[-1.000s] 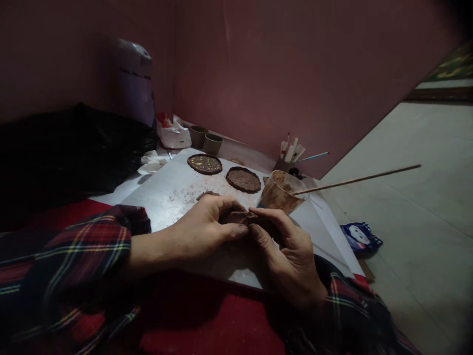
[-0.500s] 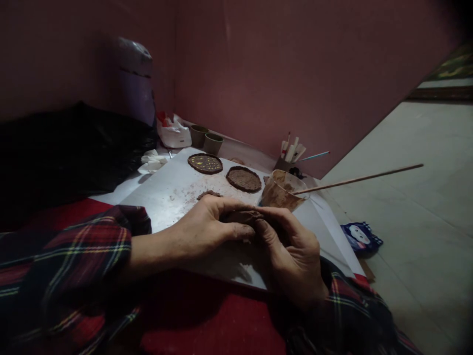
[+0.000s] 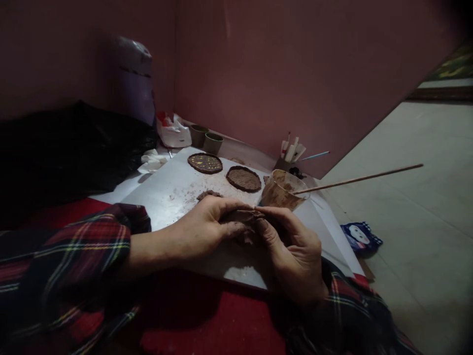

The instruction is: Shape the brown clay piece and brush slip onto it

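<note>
Between both hands is a lump of brown clay (image 3: pixel 242 216), held just above the near part of a white board (image 3: pixel 155 197). My left hand (image 3: pixel 205 227) grips its left side, fingers over the far edge and thumb along the near side. My right hand (image 3: pixel 291 249) pinches the right end between thumb and index finger. Much of the clay is hidden by the fingers. Beyond my left hand lies a small clay scrap (image 3: pixel 210 195). Two flat clay discs with raised rims lie farther back: a plain one (image 3: pixel 244 179) and a yellow-speckled one (image 3: pixel 205 163).
A clay-smeared clear cup (image 3: pixel 281 190) with a long stick (image 3: pixel 362 178) stands at the board's right. Behind are two small pots (image 3: pixel 213 144), a holder of tools (image 3: pixel 291 153) and a white bag (image 3: pixel 175 134). A black plastic bag (image 3: pixel 77 148) is at left; red cloth (image 3: pixel 207 320) lies in front.
My fingers have shifted slightly on the clay, my left thumb drawing back a little. More of the clay shows beneath the thumbs. The other things stay in place.
</note>
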### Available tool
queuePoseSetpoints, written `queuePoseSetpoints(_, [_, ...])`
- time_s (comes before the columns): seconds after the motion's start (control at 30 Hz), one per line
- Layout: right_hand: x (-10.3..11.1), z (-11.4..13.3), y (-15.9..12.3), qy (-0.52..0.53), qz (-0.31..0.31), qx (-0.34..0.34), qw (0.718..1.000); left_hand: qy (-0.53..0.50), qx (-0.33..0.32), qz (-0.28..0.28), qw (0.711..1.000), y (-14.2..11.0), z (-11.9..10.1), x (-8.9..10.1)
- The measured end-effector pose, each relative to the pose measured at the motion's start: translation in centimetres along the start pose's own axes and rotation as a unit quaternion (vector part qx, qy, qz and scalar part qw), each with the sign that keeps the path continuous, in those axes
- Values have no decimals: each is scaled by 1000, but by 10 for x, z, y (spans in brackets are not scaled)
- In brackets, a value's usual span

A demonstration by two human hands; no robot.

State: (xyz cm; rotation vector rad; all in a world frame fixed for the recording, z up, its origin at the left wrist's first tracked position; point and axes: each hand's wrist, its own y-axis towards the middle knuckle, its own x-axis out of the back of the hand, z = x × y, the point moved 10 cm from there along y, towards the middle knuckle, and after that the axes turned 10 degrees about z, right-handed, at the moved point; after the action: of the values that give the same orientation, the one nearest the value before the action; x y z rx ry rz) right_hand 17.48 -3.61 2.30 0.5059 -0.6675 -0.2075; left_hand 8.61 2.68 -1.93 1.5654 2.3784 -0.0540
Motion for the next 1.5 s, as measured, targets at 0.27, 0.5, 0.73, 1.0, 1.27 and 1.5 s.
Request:
queuePoseSetpoints(0.27, [1, -2, -1, -5, -4, -8, 1000, 64, 17, -34, 997, -2, 0, 8])
queuePoseSetpoints(0.5, [1, 2, 0, -34, 4, -1, 999, 46, 35, 24, 998, 1, 2, -6])
queuePoseSetpoints(0.73, [-3, 8, -1, -44, 25, 19, 999, 85, 63, -19, 994, -2, 7, 5])
queuePoseSetpoints(1.0, [-6, 8, 0, -49, 37, 19, 998, 114, 66, -31, 991, -3, 5, 7])
queuePoseSetpoints(1.27, [-9, 6, 1, -42, 54, 17, 998, 143, 84, -42, 985, -4, 3, 7])
queuePoseSetpoints(1.5, [-10, 5, 1, -36, 62, 11, 997, 155, 86, -42, 983, -4, 2, 6])
